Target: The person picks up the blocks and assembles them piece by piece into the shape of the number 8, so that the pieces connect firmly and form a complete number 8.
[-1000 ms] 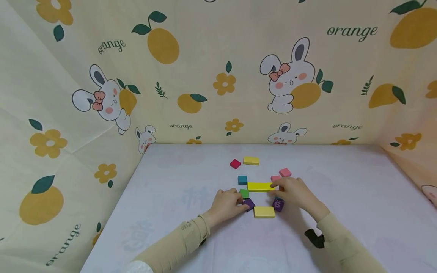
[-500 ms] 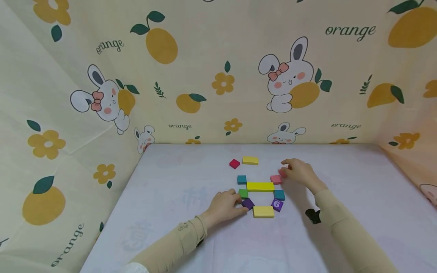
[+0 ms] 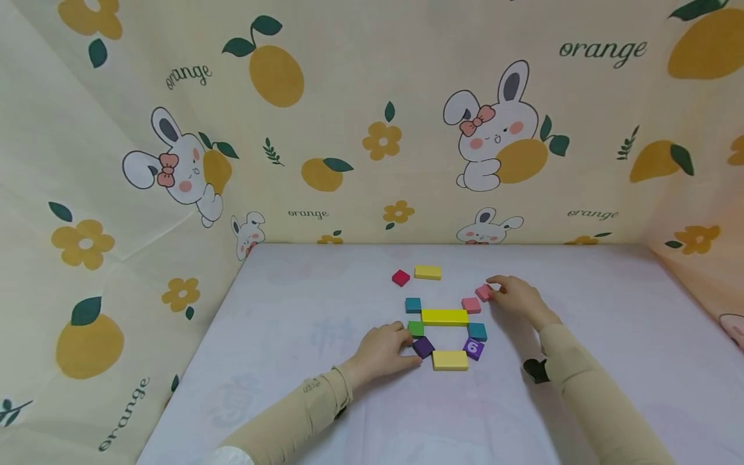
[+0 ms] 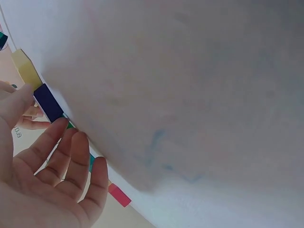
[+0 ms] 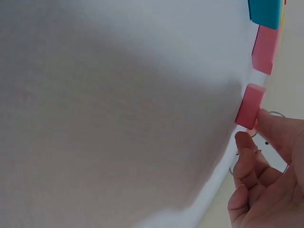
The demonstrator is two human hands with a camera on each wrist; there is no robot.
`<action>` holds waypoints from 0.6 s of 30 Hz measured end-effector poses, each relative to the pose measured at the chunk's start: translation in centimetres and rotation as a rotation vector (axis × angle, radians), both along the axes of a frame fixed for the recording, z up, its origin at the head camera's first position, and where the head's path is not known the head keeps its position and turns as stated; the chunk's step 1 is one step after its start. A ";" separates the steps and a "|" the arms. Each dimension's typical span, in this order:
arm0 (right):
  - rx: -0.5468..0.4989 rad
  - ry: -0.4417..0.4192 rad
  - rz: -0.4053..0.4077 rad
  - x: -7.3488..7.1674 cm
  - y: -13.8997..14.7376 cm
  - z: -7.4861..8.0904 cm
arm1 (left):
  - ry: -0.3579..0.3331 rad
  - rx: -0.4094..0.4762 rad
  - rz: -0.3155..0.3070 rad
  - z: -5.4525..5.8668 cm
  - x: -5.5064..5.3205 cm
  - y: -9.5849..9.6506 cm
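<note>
My left hand lies beside the left end of a ring of small blocks. In the left wrist view its thumb and index finger are at the two ends of a dark purple block, with the fingers loosely bent. A green block lies just beyond. My right hand is at the far right of the group, thumb against a tilted pink block. Its index fingertip sits just short of that block in the right wrist view. Close by lies a second pink block.
A long yellow block spans the group, with teal blocks at its ends. Nearer lie a pale yellow block and a purple block marked 6. Farther back are a red block and another yellow block.
My right hand has moved from the long yellow block's right end outward to the tilted pink block, uncovering the right teal block. My left hand has stayed almost still.
</note>
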State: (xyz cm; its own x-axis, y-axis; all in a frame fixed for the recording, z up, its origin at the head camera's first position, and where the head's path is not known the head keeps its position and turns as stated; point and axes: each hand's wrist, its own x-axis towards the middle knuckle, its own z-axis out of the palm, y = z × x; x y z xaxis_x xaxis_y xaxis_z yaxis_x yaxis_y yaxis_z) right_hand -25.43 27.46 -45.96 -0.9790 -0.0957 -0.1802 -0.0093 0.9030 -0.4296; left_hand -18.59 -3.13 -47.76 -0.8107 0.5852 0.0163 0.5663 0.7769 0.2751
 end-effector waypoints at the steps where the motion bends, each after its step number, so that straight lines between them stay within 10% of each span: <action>1: -0.003 -0.001 0.001 0.0 0.1 -0.1 | -0.002 -0.001 0.001 0.0 0.0 0.0; 18: -0.182 -0.139 -0.090 -1.7 -0.8 -1.0 | -0.015 -0.018 0.011 0.0 -0.6 -0.1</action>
State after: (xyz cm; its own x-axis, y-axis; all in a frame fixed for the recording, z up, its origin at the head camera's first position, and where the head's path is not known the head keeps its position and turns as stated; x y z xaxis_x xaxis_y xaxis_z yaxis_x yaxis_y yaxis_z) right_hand -27.15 26.71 -46.97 -0.9520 -0.0530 -0.3015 0.1380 0.8049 -0.5772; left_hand -19.15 -3.19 -47.79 -0.8173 0.5762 -0.0069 0.5534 0.7881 0.2696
